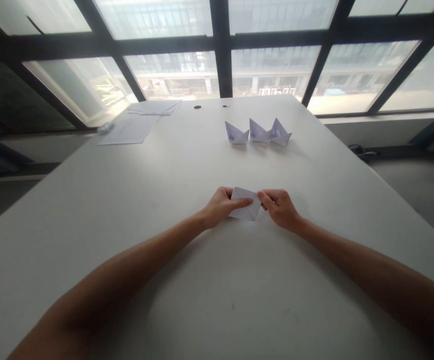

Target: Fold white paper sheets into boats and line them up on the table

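Note:
A small piece of folded white paper (244, 212) is held between my two hands, just above the white table (209, 280). My left hand (222, 206) grips it from the left, thumb laid flat across its face and the other fingers mostly hidden behind. At the paper's right corner, my right hand (279, 206) pinches the edge between thumb and forefinger. Beyond the hands stand three folded paper boats in a row: the left boat (236, 135), the middle boat (259, 132) and the right boat (280, 134).
Flat white paper sheets (129, 131) lie at the table's far left, with thinner folded papers (159, 108) behind them. A clear crumpled item (106, 128) sits by the left edge. Two round holes show near the far edge, below dark-framed windows (222, 50).

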The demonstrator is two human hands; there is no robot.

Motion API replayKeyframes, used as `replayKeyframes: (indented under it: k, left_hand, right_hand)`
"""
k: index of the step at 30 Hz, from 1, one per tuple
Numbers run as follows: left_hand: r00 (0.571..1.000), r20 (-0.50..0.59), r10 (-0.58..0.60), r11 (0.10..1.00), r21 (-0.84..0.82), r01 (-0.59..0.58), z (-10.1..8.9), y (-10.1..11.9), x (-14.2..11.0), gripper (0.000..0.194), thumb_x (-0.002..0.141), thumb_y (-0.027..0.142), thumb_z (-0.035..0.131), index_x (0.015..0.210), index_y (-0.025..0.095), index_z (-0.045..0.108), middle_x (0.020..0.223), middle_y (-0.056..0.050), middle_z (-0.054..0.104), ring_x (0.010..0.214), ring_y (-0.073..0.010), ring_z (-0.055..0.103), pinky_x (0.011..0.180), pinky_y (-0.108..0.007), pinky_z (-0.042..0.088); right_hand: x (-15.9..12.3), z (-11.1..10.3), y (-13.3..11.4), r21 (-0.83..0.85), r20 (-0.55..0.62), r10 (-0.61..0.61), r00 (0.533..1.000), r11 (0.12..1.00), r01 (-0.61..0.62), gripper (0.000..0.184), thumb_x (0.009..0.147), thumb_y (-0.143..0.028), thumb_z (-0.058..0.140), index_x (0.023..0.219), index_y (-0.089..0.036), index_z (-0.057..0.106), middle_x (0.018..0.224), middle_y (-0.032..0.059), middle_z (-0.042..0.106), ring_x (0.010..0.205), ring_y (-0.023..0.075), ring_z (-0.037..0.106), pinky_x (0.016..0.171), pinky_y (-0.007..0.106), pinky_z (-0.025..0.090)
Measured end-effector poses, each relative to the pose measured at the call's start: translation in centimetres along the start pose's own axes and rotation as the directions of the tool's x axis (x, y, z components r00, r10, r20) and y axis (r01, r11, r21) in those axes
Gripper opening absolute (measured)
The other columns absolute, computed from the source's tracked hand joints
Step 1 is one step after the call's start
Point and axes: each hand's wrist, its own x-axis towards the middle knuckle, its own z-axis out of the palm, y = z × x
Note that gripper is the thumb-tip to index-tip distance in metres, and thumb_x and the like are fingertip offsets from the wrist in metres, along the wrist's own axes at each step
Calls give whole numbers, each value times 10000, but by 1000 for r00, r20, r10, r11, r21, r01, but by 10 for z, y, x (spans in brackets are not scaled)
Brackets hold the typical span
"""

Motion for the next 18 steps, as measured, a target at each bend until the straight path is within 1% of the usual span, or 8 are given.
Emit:
replayKeyframes:
  k: [3, 5, 8, 12, 14, 16, 18]
  left_hand:
    - [1000, 7, -8, 1000, -8, 8, -1, 1, -1, 372, 688, 428, 858, 847, 103, 770, 788, -67, 726, 629, -140, 615, 579, -240, 457]
    - [1000, 10, -9, 1000, -20, 9, -2, 0, 0, 382, 688, 435, 857, 855, 103, 770, 799, -76, 731, 634, -150, 626, 588, -250, 466]
    - [1000, 14, -1, 999, -39, 1, -2, -1, 0, 385, 692, 435, 857, 867, 103, 771, 816, -85, 740, 644, -161, 642, 602, -260, 475]
    - [1000, 7, 10, 998, -63, -10, -2, -4, 2, 378, 698, 431, 855, 868, 104, 767, 838, -91, 748, 661, -169, 660, 619, -267, 491]
    - [999, -29, 19, 995, -99, -21, -3, -5, 2, 370, 697, 429, 858, 853, 109, 758, 828, -86, 746, 659, -172, 665, 619, -271, 501]
    - [997, -63, 32, 991, -128, -40, -3, -7, 3, 362, 694, 424, 863, 839, 113, 745, 822, -82, 742, 661, -171, 665, 620, -272, 508]
    - [997, -62, 49, 989, -136, -57, -2, -8, 5, 371, 701, 430, 859, 846, 113, 733, 830, -84, 737, 674, -168, 665, 635, -274, 518]
  right_hand:
    - [1, 0, 2, 103, -7, 53, 999, 993, -52, 621, 949, -663, 371, 561, -196, 501, 542, 0, 502, 528, 121, 439, 531, 261, 324]
    - [1, 0, 3, 128, 31, 64, 997, 989, -68, 643, 933, -690, 383, 560, -189, 533, 538, 5, 518, 525, 121, 447, 529, 257, 331]
    - [1, 0, 3, 92, 93, 60, 994, 993, -69, 605, 914, -654, 465, 543, -183, 543, 505, -15, 474, 492, 105, 395, 500, 250, 290]
    - [2, 1, 4, 97, 103, 73, 992, 992, -83, 609, 933, -620, 431, 540, -175, 568, 494, -13, 479, 485, 104, 412, 497, 246, 297]
    - [1, 1, 4, 89, 174, 54, 983, 994, -70, 572, 909, -608, 493, 558, -167, 591, 499, -19, 485, 490, 101, 417, 494, 239, 296]
    - [1, 1, 4, 76, 265, 39, 964, 995, -62, 492, 862, -570, 598, 596, -158, 626, 516, -23, 517, 494, 96, 426, 486, 231, 295]
    - [0, 1, 4, 80, 308, 45, 950, 994, -73, 421, 833, -520, 657, 635, -149, 664, 540, -12, 569, 496, 97, 450, 480, 227, 308]
